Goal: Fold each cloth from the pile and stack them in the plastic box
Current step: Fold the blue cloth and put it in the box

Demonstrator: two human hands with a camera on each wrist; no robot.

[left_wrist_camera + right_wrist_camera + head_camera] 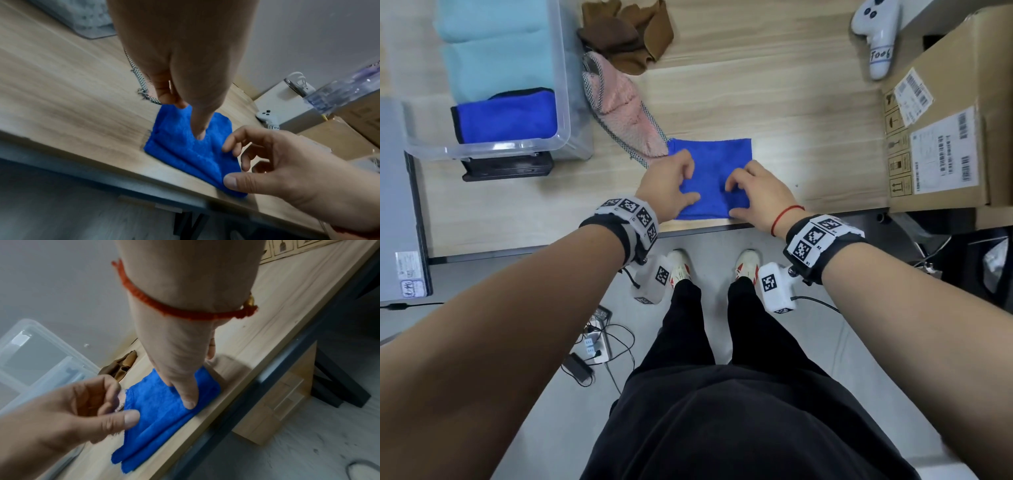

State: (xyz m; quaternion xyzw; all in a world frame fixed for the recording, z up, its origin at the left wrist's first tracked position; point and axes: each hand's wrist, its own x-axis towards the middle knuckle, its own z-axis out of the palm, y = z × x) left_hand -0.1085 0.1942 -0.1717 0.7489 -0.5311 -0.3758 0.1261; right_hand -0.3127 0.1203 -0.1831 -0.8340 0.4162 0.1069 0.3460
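Head view, left to right: a grey slab [400, 192] is cut off at the 9 o'clock edge. The box [482, 145] sits at 10 o'clock, its far end out of frame; inside lie a pale teal cloth [496, 48] and a folded blue one [506, 116]. A black object [506, 168] is mostly hidden under the box's near wall, and I cannot tell what it is. At 12 o'clock of the hands lie a brown cloth [626, 31], cut off at the top, and a pink cloth [623, 106] with a checked border, whose near tip touches the blue cloth [717, 154].

That cloth lies flat at the table's [791, 113] near edge, long axis running from 6 to 12 o'clock, folded edge toward the person. Its near half is partly covered by both hands.

The left hand [667, 185] rests on the cloth's left side, fingers curled, thumb pressing the cloth. The right hand [753, 192] sits on the right side, thumb down at the near corner, fingers bent and narrowly spread; whether they pinch a layer I cannot tell. Both wrist views are blurred.

At 2 o'clock stand a white controller [876, 37] and a carton [948, 120], cut off at the right.
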